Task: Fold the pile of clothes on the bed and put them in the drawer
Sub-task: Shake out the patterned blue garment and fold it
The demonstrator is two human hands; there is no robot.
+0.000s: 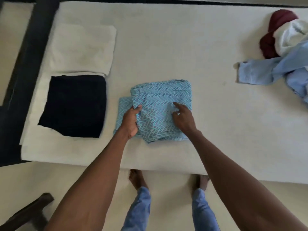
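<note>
The left hand (131, 121) grips the left edge of the folded blue zigzag cloth (160, 112) on the bed (166, 47); the right hand (182, 116) rests on it, fingers loosely spread.

We see both arms reaching forward and down: the left hand (131, 120) has its fingers (138, 108) curled, the right hand (182, 116) lies flat, fingers spread.

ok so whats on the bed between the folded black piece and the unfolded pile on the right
In the head view, the blue zigzag garment lies between the folded black piece and the unfolded pile, with both hands on it; bare bed lies on either side of it.
</note>
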